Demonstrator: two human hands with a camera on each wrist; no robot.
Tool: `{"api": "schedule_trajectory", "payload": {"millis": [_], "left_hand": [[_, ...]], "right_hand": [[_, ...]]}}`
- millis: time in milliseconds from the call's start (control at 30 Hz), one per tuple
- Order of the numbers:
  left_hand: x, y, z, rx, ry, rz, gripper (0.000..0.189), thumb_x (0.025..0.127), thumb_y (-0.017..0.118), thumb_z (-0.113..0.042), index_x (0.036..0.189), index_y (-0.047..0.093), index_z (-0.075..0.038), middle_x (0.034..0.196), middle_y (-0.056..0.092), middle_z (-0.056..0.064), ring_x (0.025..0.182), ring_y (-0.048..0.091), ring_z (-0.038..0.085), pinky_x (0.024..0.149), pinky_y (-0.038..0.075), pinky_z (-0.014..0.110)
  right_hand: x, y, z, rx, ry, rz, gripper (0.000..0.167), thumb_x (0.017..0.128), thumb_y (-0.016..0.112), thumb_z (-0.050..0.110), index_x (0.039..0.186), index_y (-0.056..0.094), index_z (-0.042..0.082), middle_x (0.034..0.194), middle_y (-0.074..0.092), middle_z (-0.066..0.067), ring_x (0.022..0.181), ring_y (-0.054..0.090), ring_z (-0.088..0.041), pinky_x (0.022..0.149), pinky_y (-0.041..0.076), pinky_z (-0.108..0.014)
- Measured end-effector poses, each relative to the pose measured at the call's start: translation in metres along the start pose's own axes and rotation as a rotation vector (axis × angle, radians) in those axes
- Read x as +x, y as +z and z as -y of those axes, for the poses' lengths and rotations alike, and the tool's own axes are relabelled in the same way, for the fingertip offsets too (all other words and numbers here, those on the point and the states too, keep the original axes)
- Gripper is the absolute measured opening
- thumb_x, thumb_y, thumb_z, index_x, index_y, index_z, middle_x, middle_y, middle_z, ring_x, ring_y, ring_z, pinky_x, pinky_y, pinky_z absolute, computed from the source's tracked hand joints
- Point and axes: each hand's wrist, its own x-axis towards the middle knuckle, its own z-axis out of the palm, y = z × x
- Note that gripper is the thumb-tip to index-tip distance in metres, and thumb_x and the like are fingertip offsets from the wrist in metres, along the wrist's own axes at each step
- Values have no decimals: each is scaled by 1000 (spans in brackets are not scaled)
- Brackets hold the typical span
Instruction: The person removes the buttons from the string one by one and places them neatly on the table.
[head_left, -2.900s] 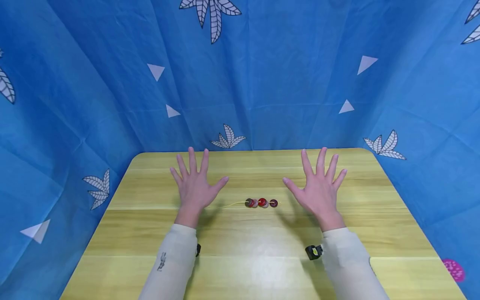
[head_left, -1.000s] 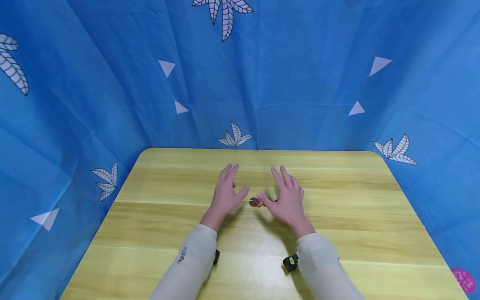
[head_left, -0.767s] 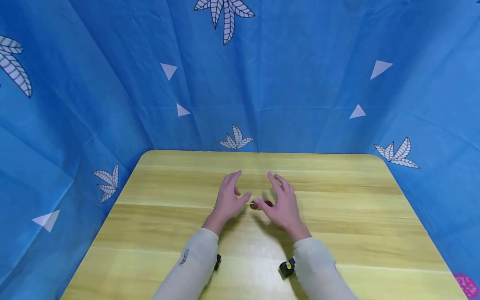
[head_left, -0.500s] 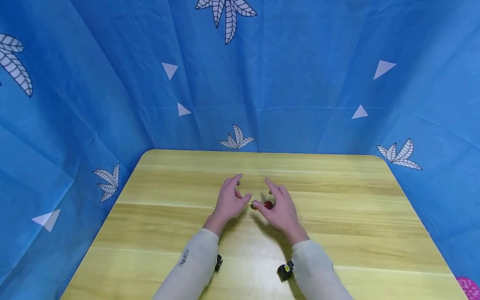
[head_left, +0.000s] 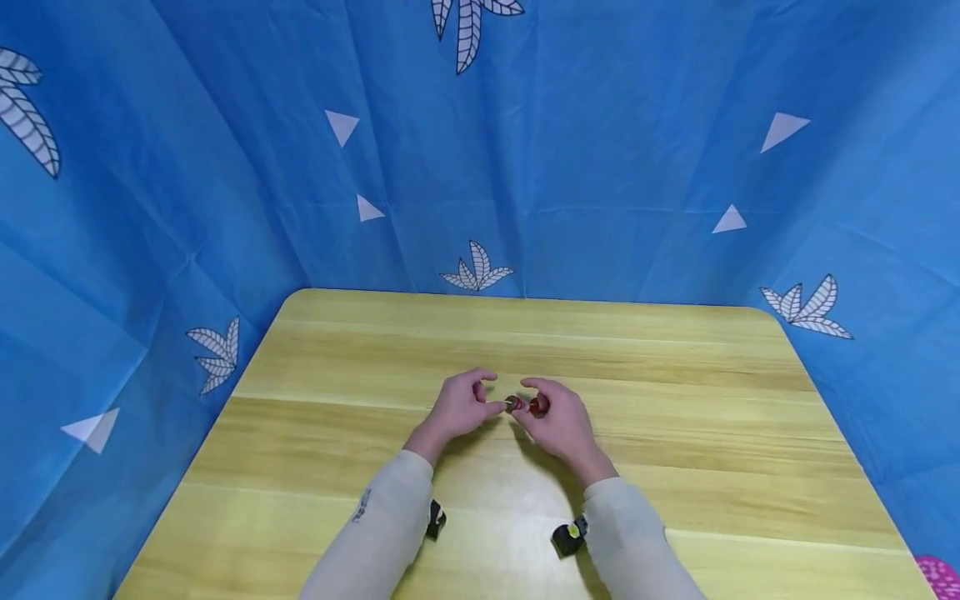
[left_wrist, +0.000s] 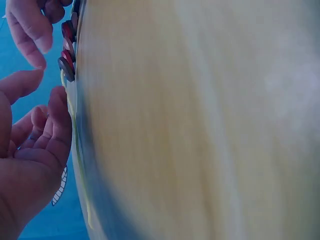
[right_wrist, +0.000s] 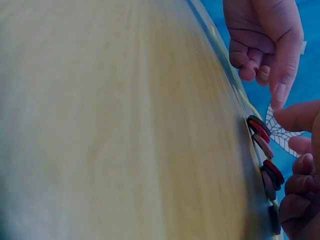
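A short row of flat, round red, dark and pale discs, like buttons (head_left: 513,404), lies on the table, threaded on a thin yellow string (left_wrist: 77,145). My left hand (head_left: 459,407) is at the row's left end, thumb and bent index finger apart, the thumb tip close to the end button. Over the right part of the row curves my right hand (head_left: 558,421), hiding some buttons in the head view. Several buttons (right_wrist: 272,172) stand on edge in the right wrist view, with its fingers beside them. Neither hand visibly grips anything; whether a fingertip touches is unclear.
The light wooden table (head_left: 337,367) has rounded far corners. A blue curtain (head_left: 600,167) with white leaf and triangle prints hangs behind it and at both sides. Small black wrist cameras (head_left: 568,537) sit under the sleeves.
Both hands, spread wide at first, have come inward and down to the strung buttons. Their fingers have bent and the fingertips have drawn nearer each other. The row stays in about the same place.
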Motion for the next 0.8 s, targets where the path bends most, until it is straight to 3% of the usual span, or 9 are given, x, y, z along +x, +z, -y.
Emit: {"api": "schedule_trajectory", "payload": {"millis": [300, 600, 800], "left_hand": [[5, 3, 3, -26, -17, 56, 35, 85, 80, -13, 117, 71, -3, 71, 58, 0, 59, 51, 11, 57, 45, 26], [7, 6, 7, -11, -59, 58, 17, 85, 80, -11, 100, 76, -5, 72, 59, -1, 67, 56, 11, 64, 49, 27], [9, 8, 5, -23, -49, 60, 2, 87, 76, -5, 88, 76, -4, 68, 64, -4, 60, 61, 10, 61, 52, 27]], "right_hand": [[3, 3, -1, -21, 5, 27, 35, 82, 79, 18, 115, 74, 9, 61, 50, 5, 53, 45, -13, 58, 42, -34], [3, 8, 0, -86, 29, 33, 20, 82, 78, 16, 102, 76, 13, 75, 61, 8, 66, 53, -13, 66, 47, -36], [6, 8, 3, -101, 50, 23, 16, 83, 75, 16, 99, 77, 16, 74, 64, 10, 63, 53, -11, 63, 47, -35]]}}
